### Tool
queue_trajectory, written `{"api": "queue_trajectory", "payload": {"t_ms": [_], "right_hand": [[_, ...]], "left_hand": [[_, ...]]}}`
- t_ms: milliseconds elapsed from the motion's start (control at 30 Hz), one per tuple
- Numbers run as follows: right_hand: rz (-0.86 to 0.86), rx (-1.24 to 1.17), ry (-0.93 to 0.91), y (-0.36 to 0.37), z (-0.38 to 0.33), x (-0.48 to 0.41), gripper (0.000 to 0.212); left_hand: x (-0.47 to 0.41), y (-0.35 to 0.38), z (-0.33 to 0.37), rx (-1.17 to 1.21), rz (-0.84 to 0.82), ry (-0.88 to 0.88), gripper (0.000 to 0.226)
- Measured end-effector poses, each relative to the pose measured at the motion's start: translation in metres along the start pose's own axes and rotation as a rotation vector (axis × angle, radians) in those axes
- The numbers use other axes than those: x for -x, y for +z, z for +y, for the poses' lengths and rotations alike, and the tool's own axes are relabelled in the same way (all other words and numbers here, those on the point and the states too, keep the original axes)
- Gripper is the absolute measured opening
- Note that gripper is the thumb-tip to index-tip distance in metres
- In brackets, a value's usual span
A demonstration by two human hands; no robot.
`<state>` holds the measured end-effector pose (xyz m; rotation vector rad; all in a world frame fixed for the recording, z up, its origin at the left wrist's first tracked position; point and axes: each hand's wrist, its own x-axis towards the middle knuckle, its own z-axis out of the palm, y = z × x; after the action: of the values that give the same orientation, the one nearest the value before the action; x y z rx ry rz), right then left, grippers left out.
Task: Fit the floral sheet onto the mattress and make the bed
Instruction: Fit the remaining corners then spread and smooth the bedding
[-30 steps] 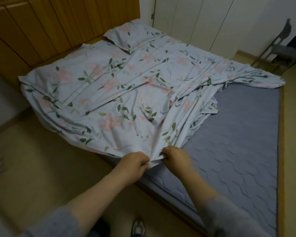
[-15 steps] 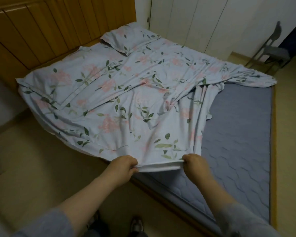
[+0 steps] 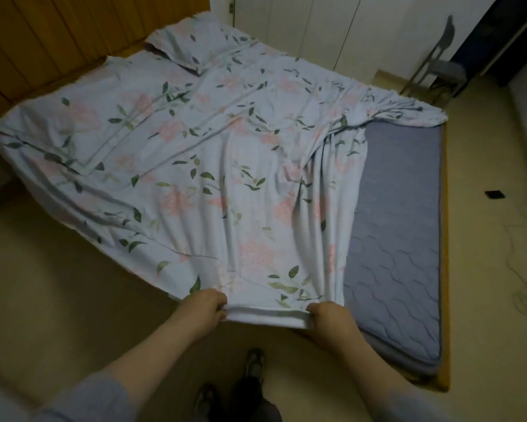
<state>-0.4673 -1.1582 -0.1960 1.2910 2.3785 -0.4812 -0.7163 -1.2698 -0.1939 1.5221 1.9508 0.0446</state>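
Note:
The pale floral sheet (image 3: 213,166) lies over most of the grey quilted mattress (image 3: 399,226), whose right part is bare. My left hand (image 3: 202,309) and my right hand (image 3: 329,319) grip the sheet's near hem, stretched between them and lifted past the mattress's near edge. Folds run from my right hand up toward the far right corner, where the sheet is bunched (image 3: 405,114). Two matching floral pillows lie near the headboard: one flat at the left (image 3: 73,126), one at the far end (image 3: 201,41).
A wooden headboard (image 3: 58,41) stands at the upper left, white wardrobe doors (image 3: 317,28) behind the bed. A folding chair (image 3: 438,65) stands at the far right. The wooden bed frame edge (image 3: 444,239) runs along the right. My feet (image 3: 253,367) stand on beige floor.
My hands have moved apart along the hem and pulled it toward me. The sheet now covers more of the mattress and its middle folds have flattened.

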Motion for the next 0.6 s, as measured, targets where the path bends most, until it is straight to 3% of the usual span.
{"api": "queue_trajectory", "payload": {"t_ms": [467,600], "right_hand": [[-0.089,-0.056,0.011,0.022,-0.036,0.049,0.023],[-0.137,-0.040,-0.014,0.041,-0.043,0.061,0.026]], "left_hand": [[0.076,0.044,-0.004,0.089,0.100,-0.200,0.027],[0.088,0.069,-0.012,0.098,0.107,-0.267,0.013]]}}
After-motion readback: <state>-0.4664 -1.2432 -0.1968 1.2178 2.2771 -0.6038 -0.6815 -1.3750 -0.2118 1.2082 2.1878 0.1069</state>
